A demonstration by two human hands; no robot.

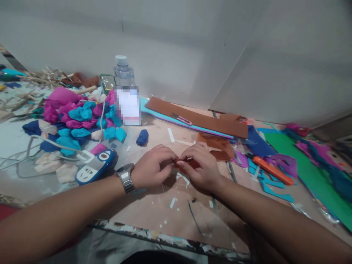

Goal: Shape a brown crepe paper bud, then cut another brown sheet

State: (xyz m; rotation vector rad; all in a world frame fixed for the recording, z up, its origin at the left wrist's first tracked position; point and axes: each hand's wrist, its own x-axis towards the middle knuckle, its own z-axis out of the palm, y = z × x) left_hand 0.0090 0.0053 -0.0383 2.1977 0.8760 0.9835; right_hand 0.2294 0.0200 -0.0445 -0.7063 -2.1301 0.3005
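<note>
On my feed both hands meet over the middle of the tabletop (pixel 156 209). The left hand (pixel 155 165) pinches the end of a small brown piece (pixel 194 163) between thumb and fingertips; the right hand (pixel 202 168) pinches it too, thumb against curled fingers. The piece sits between the two, mostly covered by fingers, so I can't make out its full shape. A translucent brown strip (pixel 227 149) lies just beyond the right hand, partly behind it, and I can't tell whether the two are joined. To the left, a pixelated rectangle (pixel 128 106) hides the lower part of a bottle (pixel 124 75), and a white cable (pixel 29 145) gets lost among crumpled paper bundles (pixel 82 113). The right edge crops a green sheet (pixel 288 154); a dark shape (pixel 165 257) at the bottom is cut off, unreadable to me.
</note>
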